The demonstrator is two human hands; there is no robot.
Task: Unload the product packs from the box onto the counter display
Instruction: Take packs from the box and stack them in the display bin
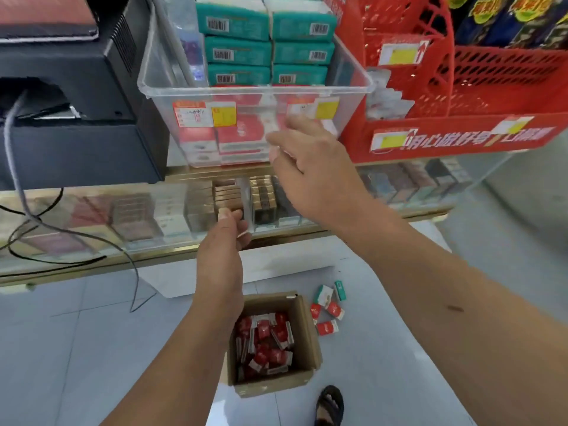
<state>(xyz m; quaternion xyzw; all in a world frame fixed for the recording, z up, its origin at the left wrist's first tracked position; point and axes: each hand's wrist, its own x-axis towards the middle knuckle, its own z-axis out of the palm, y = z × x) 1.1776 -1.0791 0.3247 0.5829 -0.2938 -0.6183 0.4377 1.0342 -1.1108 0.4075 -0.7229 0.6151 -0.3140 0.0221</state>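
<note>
An open cardboard box [308,333] stands on the floor, with several red and white product packs [266,342] lying loose inside. On the counter above is a clear plastic bin [255,90], stacked with teal packs [236,52] over red packs [236,136]. My right hand [310,161] is raised against the bin's front wall, fingers bent and blurred. Whether it holds a pack is unclear. My left hand [226,238] hovers lower, at the counter's front edge above the box. Its fingers are curled under the thumb and no pack shows in it.
Three or more red packs [327,312] and a teal one [339,290] lie on the floor right of the box. A sandalled foot [330,405] stands near it. A red display rack [461,96] stands right of the bin, a black register [67,124] with cables left. The glass counter [153,250] holds packs.
</note>
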